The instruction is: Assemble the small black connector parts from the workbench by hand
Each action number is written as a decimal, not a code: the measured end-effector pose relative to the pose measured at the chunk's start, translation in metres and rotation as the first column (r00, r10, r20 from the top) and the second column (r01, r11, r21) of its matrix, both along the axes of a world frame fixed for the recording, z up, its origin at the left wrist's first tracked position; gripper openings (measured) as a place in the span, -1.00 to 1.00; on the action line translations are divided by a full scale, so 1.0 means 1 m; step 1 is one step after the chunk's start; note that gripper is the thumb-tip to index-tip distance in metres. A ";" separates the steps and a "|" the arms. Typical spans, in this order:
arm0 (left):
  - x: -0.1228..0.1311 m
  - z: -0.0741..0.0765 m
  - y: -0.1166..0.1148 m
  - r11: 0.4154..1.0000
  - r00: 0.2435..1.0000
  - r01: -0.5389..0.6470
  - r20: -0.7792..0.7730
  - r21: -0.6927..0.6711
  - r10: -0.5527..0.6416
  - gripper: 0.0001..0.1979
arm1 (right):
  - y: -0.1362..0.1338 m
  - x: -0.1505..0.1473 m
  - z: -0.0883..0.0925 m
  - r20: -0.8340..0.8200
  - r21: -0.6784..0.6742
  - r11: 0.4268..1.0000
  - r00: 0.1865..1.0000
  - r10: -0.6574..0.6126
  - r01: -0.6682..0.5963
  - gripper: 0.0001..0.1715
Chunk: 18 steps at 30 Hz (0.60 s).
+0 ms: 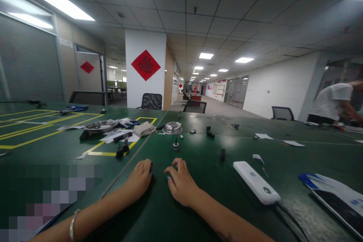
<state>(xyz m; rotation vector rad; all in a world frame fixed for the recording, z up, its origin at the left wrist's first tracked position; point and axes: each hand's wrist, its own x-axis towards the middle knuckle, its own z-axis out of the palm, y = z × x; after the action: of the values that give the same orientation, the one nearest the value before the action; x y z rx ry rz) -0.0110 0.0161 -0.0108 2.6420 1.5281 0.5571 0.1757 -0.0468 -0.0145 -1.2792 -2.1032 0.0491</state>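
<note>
Both my hands rest on the green table [198, 204], close together near its front. My left hand [139, 180] is curled, its fingertips pinching a small dark part I cannot name. My right hand [180, 182] is also curled, fingers bent down on the table, with a small blue bit showing under them. Just beyond my hands stands a small metal knob-like part [176, 145], and behind it a round metal dish [172, 128].
A white oblong device [256, 181] with a cable lies to the right, papers [334, 193] beyond it. Small black parts [122, 150], a metal tray [101, 125], cloths and gloves lie at the left by yellow tape lines. A person in white [334, 102] works at far right.
</note>
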 end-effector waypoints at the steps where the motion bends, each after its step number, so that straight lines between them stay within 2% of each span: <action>1: 0.003 0.000 -0.002 0.999 0.998 0.011 0.055 -0.030 -0.009 -0.75 | 0.000 0.000 0.000 -0.006 0.010 1.000 1.000 0.003 -0.003 -0.65; 4: 0.020 -0.002 -0.012 0.986 0.967 0.118 0.241 -0.114 -0.088 -0.72 | 0.001 0.000 0.001 -0.047 0.052 0.998 0.998 0.038 -0.036 -0.62; 7: 0.036 -0.005 -0.024 0.938 0.879 0.311 0.422 -0.156 -0.221 -0.76 | 0.000 0.001 0.002 -0.111 0.095 0.993 0.990 0.083 -0.073 -0.70; 10: 0.041 -0.011 -0.032 0.897 0.811 0.409 0.516 -0.167 -0.274 -0.79 | 0.000 0.001 0.003 -0.155 0.106 0.992 0.984 0.090 -0.074 -0.76; 14: 0.036 -0.024 -0.031 0.903 0.802 0.416 0.511 -0.109 -0.308 -0.72 | -0.001 -0.001 0.003 -0.137 0.091 0.992 0.986 0.100 -0.088 -0.75; 18: 0.031 -0.042 -0.022 0.947 0.876 0.307 0.417 -0.092 -0.243 -0.59 | -0.003 -0.003 0.003 -0.117 0.087 0.989 0.985 0.126 -0.116 -0.67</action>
<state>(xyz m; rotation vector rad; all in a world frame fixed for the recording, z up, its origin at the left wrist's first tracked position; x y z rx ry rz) 0.0198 -0.0057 -0.0526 2.3718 1.0114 0.8515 0.1723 -0.0496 -0.0111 -1.0736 -2.0546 0.0927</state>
